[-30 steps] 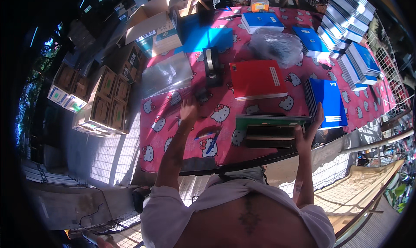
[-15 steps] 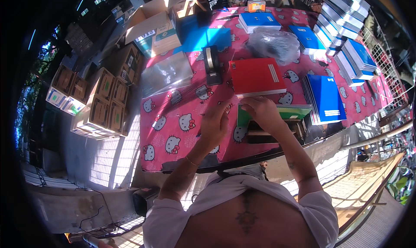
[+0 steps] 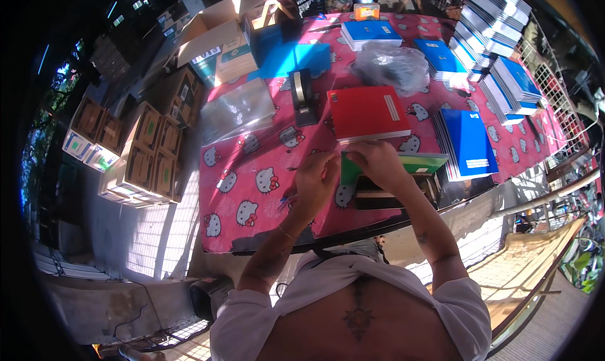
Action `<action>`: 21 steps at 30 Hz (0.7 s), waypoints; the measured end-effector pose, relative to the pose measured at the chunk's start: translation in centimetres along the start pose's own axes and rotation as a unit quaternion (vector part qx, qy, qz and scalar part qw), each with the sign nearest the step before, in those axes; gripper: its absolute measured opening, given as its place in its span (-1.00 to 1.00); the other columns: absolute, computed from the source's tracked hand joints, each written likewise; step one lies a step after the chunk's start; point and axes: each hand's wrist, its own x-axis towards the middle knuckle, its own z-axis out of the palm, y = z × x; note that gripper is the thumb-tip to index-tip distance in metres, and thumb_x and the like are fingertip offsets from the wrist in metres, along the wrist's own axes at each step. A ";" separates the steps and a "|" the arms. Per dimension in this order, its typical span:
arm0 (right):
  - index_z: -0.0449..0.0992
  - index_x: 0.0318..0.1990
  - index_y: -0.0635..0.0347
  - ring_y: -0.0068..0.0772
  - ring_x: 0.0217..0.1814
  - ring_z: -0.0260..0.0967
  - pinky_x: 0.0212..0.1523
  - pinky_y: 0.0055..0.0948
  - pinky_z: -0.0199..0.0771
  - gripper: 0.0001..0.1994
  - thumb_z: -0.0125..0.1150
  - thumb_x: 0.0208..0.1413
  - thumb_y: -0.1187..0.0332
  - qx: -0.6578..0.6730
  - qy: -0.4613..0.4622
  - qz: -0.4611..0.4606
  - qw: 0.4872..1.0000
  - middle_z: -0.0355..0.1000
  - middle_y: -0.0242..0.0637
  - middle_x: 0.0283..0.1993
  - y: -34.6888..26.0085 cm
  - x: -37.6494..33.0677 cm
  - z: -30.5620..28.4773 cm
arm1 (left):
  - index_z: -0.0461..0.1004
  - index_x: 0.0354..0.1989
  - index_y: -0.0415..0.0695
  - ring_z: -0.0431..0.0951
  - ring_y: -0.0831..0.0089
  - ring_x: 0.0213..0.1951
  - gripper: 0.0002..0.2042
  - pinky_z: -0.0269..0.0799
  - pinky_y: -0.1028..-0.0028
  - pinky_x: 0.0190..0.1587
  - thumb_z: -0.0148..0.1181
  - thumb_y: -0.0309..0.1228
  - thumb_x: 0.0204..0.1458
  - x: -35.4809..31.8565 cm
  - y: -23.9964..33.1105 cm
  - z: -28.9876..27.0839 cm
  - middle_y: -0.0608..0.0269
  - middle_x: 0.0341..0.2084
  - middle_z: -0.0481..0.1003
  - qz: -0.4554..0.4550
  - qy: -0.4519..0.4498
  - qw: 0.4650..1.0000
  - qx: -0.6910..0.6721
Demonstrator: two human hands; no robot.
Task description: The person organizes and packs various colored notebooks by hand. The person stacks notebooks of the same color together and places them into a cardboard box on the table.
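Head view: both hands meet over the green notebook stack [image 3: 421, 164] at the table's [image 3: 252, 172] near edge. The right hand [image 3: 377, 165] covers its left corner, grip pinching there; the left hand [image 3: 315, 183] curls beside it, grip hard to read. Red notebooks [image 3: 367, 112] lie just beyond, blue notebooks [image 3: 467, 141] to the right. Open cardboard boxes [image 3: 135, 153] sit on the floor, contents blurred.

Seen from above, a person leans over a table [image 3: 252, 191] spread with a pink cartoon-cat cloth. The left hand [image 3: 315, 183] and right hand [image 3: 378, 165] meet at the near edge of a green notebook [image 3: 419, 164] lying on a dark stack. Just beyond sits a red notebook [image 3: 367, 112], with a blue stack [image 3: 469, 143] to its right and a tape dispenser [image 3: 304, 97] to its left.
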 end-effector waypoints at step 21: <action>0.56 -0.22 0.29 0.06 -0.15 0.49 -0.11 -0.14 0.46 -0.80 0.34 -0.04 0.49 0.076 -0.090 -0.020 0.993 0.52 -0.07 -0.22 0.6 1.2 -1.7 | 0.49 0.01 -0.11 0.56 0.12 -0.35 -0.72 0.46 0.25 -0.33 0.24 -0.34 0.15 5.4 -0.8 -2.2 0.11 -0.26 0.53 0.131 -0.237 0.963 0.012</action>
